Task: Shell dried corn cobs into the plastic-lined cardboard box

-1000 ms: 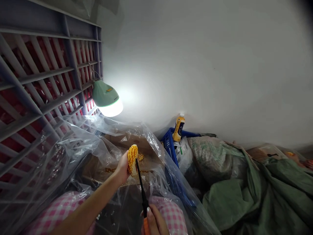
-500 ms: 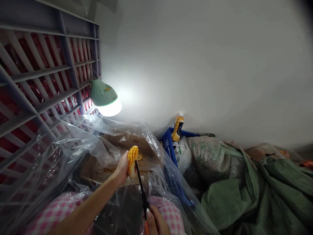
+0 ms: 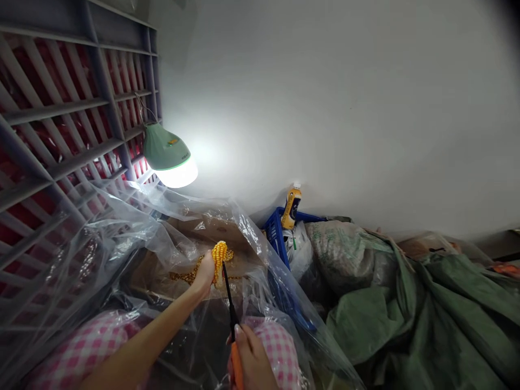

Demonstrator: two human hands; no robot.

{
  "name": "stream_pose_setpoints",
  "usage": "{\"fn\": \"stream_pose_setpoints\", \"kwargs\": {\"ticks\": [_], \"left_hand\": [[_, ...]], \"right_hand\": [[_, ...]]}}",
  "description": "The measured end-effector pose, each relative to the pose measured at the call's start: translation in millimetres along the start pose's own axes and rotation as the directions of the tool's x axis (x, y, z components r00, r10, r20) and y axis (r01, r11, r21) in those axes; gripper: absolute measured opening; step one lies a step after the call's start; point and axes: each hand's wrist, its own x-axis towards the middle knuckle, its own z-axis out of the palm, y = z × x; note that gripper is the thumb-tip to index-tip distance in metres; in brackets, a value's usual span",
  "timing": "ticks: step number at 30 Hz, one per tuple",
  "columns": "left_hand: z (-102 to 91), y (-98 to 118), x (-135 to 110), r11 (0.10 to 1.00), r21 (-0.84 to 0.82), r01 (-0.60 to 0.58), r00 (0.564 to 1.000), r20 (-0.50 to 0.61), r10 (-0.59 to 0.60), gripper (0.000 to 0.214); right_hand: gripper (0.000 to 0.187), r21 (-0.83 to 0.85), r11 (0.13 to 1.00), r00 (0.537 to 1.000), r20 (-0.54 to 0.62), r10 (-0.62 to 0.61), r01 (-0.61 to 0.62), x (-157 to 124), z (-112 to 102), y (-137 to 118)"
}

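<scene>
My left hand (image 3: 206,269) is closed around a yellow corn cob (image 3: 220,253), held upright above a cardboard box (image 3: 227,230) lined with clear plastic. The cob's lower part looks pale, with kernels off it. In my right hand (image 3: 252,355) is a screwdriver (image 3: 236,364) with an orange handle and a long dark shaft. Its tip meets the right side of the cob. Loose corn kernels (image 3: 184,276) lie in the box below and behind my left hand. My left fingertips are hidden behind the cob.
A lit green lamp (image 3: 169,154) hangs from a slatted plastic crate (image 3: 97,103) on the left. To the right stand a blue basket (image 3: 275,230) with a yellow bottle (image 3: 291,207), a stuffed sack (image 3: 341,254) and green cloth (image 3: 447,303). Clear plastic sheeting (image 3: 101,238) drapes around the box.
My right hand has moved up and slightly left, showing more of the orange handle. The cob is turned a little, and more loose kernels show beside my left hand. The view has shifted slightly.
</scene>
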Motion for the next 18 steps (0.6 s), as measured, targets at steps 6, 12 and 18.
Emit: {"fn": "stream_pose_setpoints", "kwargs": {"ticks": [6, 12, 18], "left_hand": [[-4.4, -12, 5, 1.0, -0.022, 0.019, 0.997, -0.069, -0.02, 0.022], [-5.6, -15, 8, 0.998, 0.007, 0.054, 0.994, -0.096, -0.054, 0.024], [-5.8, -15, 14, 0.996, 0.08, 0.039, 0.992, -0.122, -0.029, 0.025]], "right_hand": [[0.035, -0.2, 0.976, 0.996, 0.014, -0.086, 0.087, 0, 0, -18], [0.042, 0.054, 0.995, 0.983, 0.167, 0.075, -0.085, 10, 1, -24], [0.031, -0.133, 0.988, 0.997, 0.021, -0.081, 0.083, 15, 1, -26]]}}
